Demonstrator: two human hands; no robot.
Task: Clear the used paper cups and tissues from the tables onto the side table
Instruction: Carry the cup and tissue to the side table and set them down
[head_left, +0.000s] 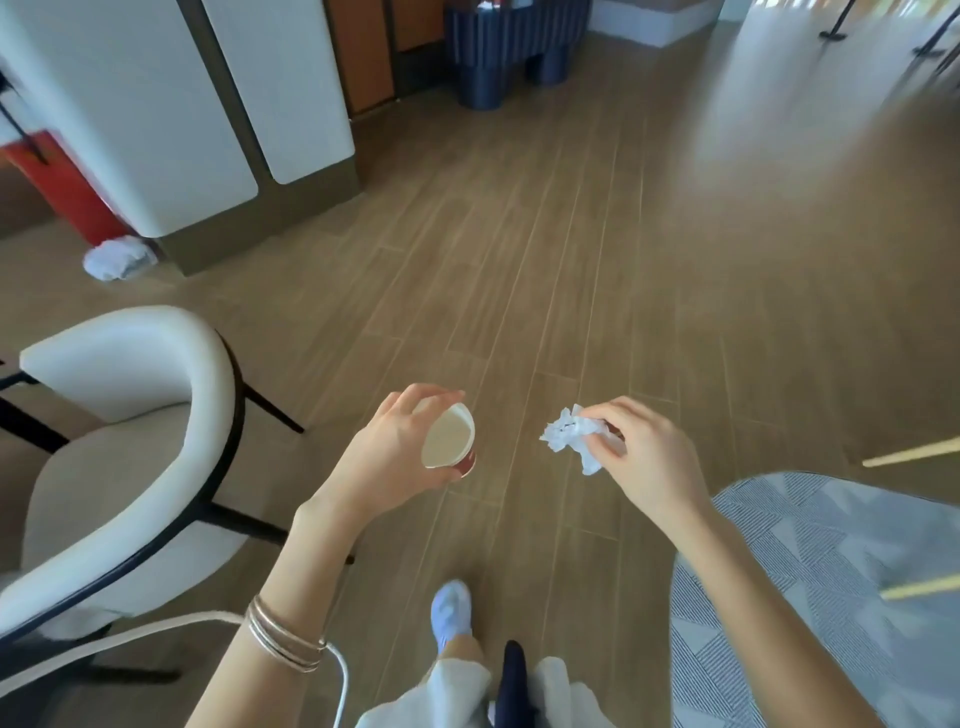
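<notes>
Bottom centre: foot in pale blue shoe (451, 613) on wood-plank floor (519, 260).
Centre: left hand (395, 452), grip curled round white-lined red paper cup (451, 437); cup tilted, mouth toward camera, looks empty.
Right of it, well apart: right hand (649, 457), fingertip grip pinching crumpled white tissue (569, 434).
Left edge: white curved armchair (130, 415).
Top centre, far: dark blue ribbed furniture (514, 47); possibly side table, cannot tell.
Judgement: one cup and one tissue collected, in carry. Drop-off not yet done. No tabletop in view, so remainder unknown.
</notes>
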